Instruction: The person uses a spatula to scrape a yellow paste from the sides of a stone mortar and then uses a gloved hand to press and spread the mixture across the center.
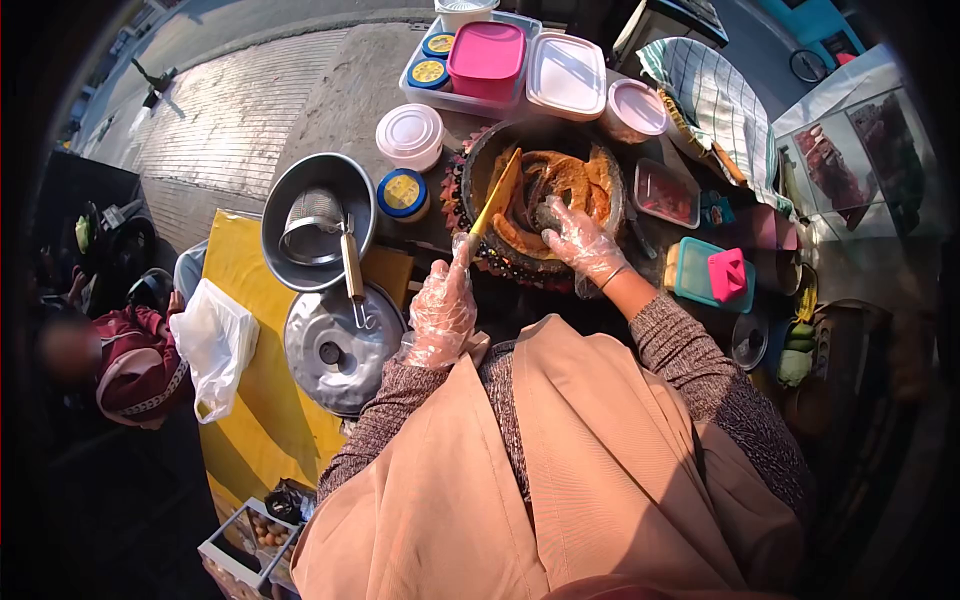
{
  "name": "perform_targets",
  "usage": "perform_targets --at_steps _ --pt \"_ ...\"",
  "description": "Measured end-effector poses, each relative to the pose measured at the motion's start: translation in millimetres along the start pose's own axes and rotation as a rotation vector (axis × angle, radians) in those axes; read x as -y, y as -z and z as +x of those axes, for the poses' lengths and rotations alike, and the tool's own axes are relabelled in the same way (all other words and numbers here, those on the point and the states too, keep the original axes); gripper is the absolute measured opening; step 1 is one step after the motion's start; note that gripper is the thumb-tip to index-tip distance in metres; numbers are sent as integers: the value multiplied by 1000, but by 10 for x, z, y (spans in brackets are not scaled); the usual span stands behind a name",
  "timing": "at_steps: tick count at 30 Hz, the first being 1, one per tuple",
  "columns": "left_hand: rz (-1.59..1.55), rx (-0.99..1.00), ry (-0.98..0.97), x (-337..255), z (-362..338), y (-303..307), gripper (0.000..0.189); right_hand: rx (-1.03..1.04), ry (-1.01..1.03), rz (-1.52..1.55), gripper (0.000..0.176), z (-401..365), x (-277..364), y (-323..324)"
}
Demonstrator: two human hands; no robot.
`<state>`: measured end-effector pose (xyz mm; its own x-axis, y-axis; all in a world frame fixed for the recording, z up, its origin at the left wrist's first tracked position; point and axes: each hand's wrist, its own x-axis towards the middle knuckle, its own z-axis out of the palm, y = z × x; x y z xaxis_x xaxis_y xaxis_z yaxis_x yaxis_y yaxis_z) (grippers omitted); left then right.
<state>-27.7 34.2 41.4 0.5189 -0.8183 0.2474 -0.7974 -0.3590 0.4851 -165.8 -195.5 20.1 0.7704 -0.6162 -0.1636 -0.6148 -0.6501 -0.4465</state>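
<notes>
The left hand (445,305) had its fingers closed round the spatula (497,197), angled over the mortar (484,163); the right hand (580,238) curled its fingers over the pestle (546,213), amid the sauce (570,178) inside. The loose glove (597,256) could have slipped, or hard pressing slopped sauce out.

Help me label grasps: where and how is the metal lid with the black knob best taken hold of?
The metal lid is probably best gripped by its black knob, from above and the near side: the knob stands up mid-lid, while the basin and wooden handle crowd the far edge.
</notes>
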Motion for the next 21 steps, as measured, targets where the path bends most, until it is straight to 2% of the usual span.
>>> perform_targets --at_steps 1,2,3,5,6,8,11,12,13,15,17,19,21 --pt "-26 -3 7 12 0 6 55 -20 33 -23 58 -128 68 55" --pt "-6 24 21 18 0 25 54 70 -126 -45 56 -161 96 201" --pt "-6 20 24 10 15 27 54 54 -178 -31 57 -63 -53 192" --pt "3 4 -2 1 20 29 53 -125 -236 -42 54 206 -201 236" --pt "4 4 -2 -2 31 17 53 -125 -235 -41 54 429 -296 169" --pt "15 -13 -14 -17 58 -8 53 -271 -146 138 54 809 -446 -32" --pt "23 -40 -22 -49 106 1 52 -105 -79 111 56 510 -82 -46" --pt "23 -42 -26 -38 124 5 52 -103 4 129 57 372 -224 -228" --pt "16 -44 -20 -25 125 10 52 11 -70 -6 58 134 -36 -4" --pt "6 -46 -10 -5 151 7 51 24 -221 -36 57 -102 -46 220" --pt "45 -29 10 15 193 13 50 -125 -307 -113 56 59 -286 213" --pt "12 -48 -4 56 260 -97 50 -215 -233 -107 56 443 -525 74" --pt "15 -76 -37 81 352 -208 50 -342 -31 23 56 845 -663 -225"
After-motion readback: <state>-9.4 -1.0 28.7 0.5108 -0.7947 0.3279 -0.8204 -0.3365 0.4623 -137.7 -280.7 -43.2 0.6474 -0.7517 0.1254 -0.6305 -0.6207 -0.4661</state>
